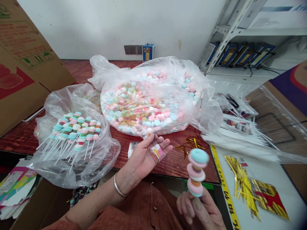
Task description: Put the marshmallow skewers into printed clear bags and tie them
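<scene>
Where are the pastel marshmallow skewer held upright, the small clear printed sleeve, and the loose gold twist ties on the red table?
Pastel marshmallow skewer [197, 172]: head view, middle candy of the stack.
Small clear printed sleeve [157, 150]: head view, its printed lower end.
Gold twist ties [189, 144]: head view, centre of the pile.

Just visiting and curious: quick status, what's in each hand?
Left hand holds small clear bag. Right hand holds candy stick upright. Nothing between them.
</scene>
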`<state>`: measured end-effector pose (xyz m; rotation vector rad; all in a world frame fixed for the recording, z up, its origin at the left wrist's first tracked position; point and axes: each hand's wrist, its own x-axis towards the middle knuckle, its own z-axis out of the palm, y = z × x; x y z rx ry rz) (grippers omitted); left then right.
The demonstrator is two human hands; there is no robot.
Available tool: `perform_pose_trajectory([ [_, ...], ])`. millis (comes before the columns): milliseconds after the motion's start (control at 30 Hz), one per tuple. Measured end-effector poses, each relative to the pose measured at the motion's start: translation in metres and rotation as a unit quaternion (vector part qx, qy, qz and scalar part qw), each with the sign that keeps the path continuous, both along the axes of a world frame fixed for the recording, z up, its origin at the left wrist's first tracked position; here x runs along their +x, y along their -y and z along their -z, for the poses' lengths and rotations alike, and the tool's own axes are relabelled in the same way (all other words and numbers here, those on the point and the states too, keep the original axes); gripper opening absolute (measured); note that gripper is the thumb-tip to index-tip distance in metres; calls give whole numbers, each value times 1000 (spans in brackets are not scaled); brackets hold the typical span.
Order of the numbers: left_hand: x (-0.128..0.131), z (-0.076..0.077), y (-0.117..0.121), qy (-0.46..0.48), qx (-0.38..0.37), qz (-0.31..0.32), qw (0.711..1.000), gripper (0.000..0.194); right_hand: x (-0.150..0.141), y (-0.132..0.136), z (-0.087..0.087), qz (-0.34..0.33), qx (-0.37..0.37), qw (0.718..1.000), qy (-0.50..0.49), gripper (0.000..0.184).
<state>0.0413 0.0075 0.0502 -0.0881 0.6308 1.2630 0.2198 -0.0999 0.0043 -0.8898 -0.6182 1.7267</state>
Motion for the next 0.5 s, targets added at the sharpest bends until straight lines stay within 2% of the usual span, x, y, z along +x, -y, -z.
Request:
perform_pose_trajectory([
  [133,8,5,6,-9,26,11,1000,17,-19,-19,-13,39,-31,997,65,20],
  [267,14,4,10,-7,12,27,1000,18,-38,-39,-16,108,28,971,210,25],
  [400,19,4,13,-14,-3,45,999,17,-47,-51,-19,87,74,956,272,30],
  [500,19,7,17,-52,55,78,994,15,-44,-55,-18,79,115,936,322,27],
])
